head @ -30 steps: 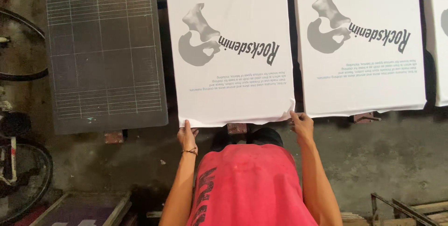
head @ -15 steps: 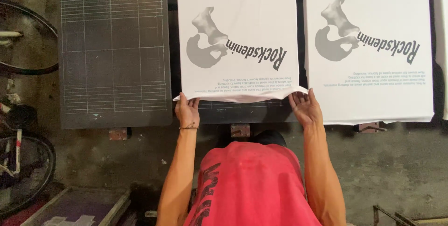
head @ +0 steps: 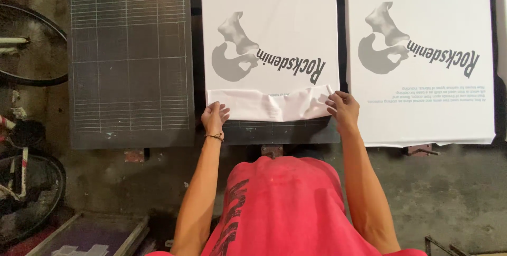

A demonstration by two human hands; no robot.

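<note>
A white printed cloth [head: 274, 29] with a grey and black design lies on a dark platen [head: 280, 132] straight ahead of me. Its near edge is folded back over itself, baring the platen's front strip. My left hand [head: 214, 118] pinches the folded edge at its left corner. My right hand [head: 343, 109] grips the same fold at the right corner. A thin bracelet circles my left wrist. My red shirt fills the bottom of the view.
An empty dark platen with a white grid [head: 129, 58] stands to the left. Another white printed cloth [head: 422, 55] covers a platen on the right. Bicycle wheels [head: 26, 182] sit at the far left, and a framed screen [head: 84, 237] lies on the concrete floor.
Both hands have lifted the cloth's near edge and rolled it away from me, uncovering the platen's front strip. The view has shifted closer.
</note>
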